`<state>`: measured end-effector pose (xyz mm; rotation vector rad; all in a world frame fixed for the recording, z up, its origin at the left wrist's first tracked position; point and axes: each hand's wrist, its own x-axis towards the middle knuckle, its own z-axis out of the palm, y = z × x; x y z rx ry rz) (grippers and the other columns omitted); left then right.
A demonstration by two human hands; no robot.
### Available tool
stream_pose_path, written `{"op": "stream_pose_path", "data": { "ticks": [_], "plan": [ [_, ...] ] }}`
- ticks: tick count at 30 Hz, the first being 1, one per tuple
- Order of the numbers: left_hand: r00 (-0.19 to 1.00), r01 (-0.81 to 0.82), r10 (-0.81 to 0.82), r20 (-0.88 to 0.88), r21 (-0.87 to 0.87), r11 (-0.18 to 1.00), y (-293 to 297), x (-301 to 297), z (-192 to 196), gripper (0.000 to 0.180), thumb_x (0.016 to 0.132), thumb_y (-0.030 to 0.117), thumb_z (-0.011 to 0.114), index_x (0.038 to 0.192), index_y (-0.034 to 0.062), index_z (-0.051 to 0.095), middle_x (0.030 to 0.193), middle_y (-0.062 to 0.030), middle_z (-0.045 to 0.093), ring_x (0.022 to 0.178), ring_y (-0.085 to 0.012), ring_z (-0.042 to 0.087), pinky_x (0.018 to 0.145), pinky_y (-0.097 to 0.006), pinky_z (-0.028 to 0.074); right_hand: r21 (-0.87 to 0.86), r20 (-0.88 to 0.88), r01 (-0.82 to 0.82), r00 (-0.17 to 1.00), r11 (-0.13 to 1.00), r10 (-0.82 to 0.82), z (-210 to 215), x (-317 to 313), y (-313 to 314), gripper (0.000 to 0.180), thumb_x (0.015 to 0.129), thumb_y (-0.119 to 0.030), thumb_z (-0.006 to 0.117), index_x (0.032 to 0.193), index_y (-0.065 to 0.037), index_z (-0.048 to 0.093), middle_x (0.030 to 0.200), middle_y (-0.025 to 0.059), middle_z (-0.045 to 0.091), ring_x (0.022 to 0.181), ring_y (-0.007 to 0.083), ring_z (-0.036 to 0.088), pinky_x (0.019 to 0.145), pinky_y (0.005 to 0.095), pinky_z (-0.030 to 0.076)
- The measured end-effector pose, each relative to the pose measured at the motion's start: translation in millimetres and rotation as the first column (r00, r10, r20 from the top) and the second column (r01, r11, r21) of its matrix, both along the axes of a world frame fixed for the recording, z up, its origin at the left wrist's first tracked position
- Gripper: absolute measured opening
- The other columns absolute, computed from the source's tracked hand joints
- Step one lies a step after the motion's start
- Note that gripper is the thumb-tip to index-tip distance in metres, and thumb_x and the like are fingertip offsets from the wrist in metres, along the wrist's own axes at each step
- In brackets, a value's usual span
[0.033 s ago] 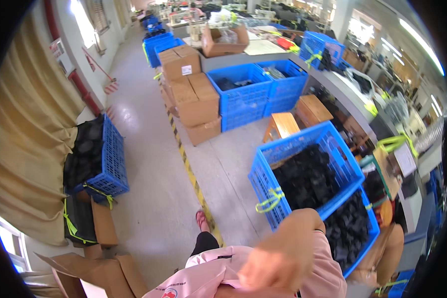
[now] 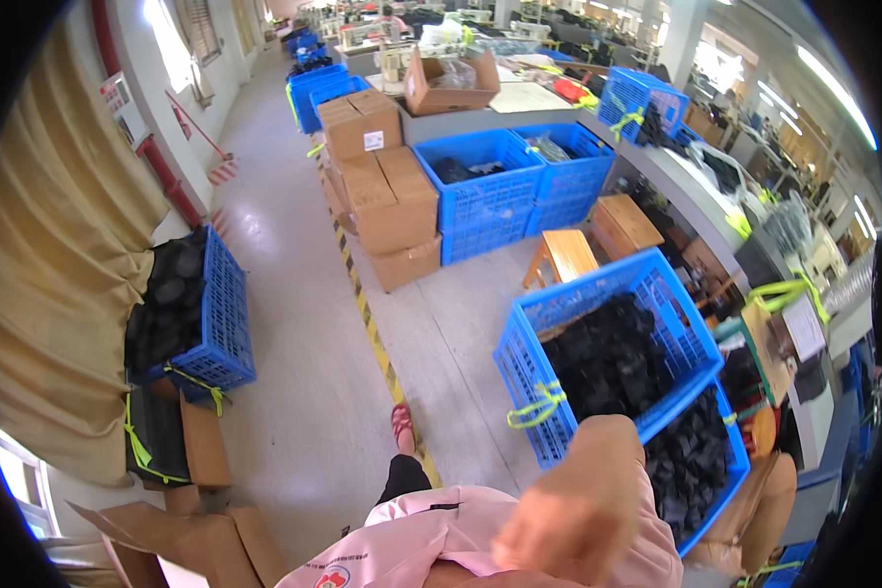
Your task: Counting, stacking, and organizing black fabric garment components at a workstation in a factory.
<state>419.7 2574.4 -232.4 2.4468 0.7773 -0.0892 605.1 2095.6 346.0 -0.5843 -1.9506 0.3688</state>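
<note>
My right hand [image 2: 549, 534], smeared by motion, is held close in front of my pink shirt [image 2: 431, 524] with the arm bent. Its fingers are too blurred to show whether they hold anything. My left hand cannot be made out; a patch of bare skin shows at the lower edge. Just beyond the right forearm stands a blue plastic crate [image 2: 549, 431] with black pieces in it and a yellow-green tie [image 2: 537, 405] on its side. A second blue crate [image 2: 730, 480], also filled with black pieces, sits nearer, to the right of my arm.
Yellow-and-black floor tape [image 2: 372, 333] runs ahead past my red shoe [image 2: 402, 421]. Stacked cartons [image 2: 392, 196] and blue crates [image 2: 480, 211] line its right side. At left are a crate of black pieces [image 2: 227, 304] and an opened carton [image 2: 186, 534]. A wooden stool [image 2: 568, 255] stands beyond the near crates.
My foot shows a little farther forward on the tape. The right hand has shifted slightly to the right, and the whole scene has moved slightly in view.
</note>
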Motion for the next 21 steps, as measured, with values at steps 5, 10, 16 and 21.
{"op": "stream_pose_path", "data": {
  "ticks": [5, 10, 16, 21],
  "plan": [
    [0.993, 0.113, -0.115, 0.028, 0.044, 0.993, 61.5, 151.9, 9.2, 0.036, 0.096, 0.034, 0.06, 0.109, 0.0026, 0.074, 0.101, -0.0224, 0.073, 0.096, -0.0427, 0.068, 0.088, -0.047, 0.054, 0.18, -0.038, 0.259, 0.966, 0.949, -0.256, 25.9, 119.1, -7.1, 0.027, 0.105, -0.018, 0.045, 0.106, -0.014, 0.072, 0.088, 0.0109, 0.065, 0.072, 0.0227, 0.066, 0.069, 0.0371, 0.056],
    [0.954, 0.297, -0.299, 0.005, 0.107, 0.949, 83.0, 372.4, 16.9, 0.037, 0.097, 0.035, 0.059, 0.107, 0.0022, 0.074, 0.1, -0.0232, 0.073, 0.096, -0.0438, 0.068, 0.088, -0.048, 0.054, 0.29, -0.044, 0.435, 0.896, 0.852, -0.443, 47.4, 249.5, -2.7, 0.026, 0.106, -0.022, 0.044, 0.115, -0.019, 0.068, 0.088, 0.0117, 0.065, 0.067, 0.0229, 0.066, 0.067, 0.0385, 0.058],
    [0.822, 0.569, -0.569, -0.018, 0.057, 0.82, 17.0, 728.6, 32.7, 0.038, 0.095, 0.034, 0.059, 0.102, -0.0013, 0.07, 0.098, -0.0218, 0.072, 0.094, -0.0415, 0.067, 0.082, -0.05, 0.051, 0.19, 0.007, 0.609, 0.783, 0.77, -0.621, 52.7, 366.0, -45.5, 0.019, 0.103, -0.014, 0.042, 0.096, -0.01, 0.059, 0.08, 0.0156, 0.062, 0.067, 0.0294, 0.067, 0.067, 0.0465, 0.06],
    [0.82, 0.57, -0.541, 0.188, -0.175, 0.803, -131.4, 905.8, 54.3, 0.031, 0.091, 0.029, 0.064, 0.1, -0.0008, 0.069, 0.096, -0.0228, 0.071, 0.089, -0.0376, 0.068, 0.081, -0.048, 0.052, 0.279, 0.157, 0.721, 0.618, 0.634, -0.771, 43.5, 467.9, -97.6, 0.016, 0.1, -0.008, 0.044, 0.091, -0.004, 0.056, 0.082, 0.0181, 0.064, 0.068, 0.0321, 0.069, 0.066, 0.0489, 0.061]
  ]
}}
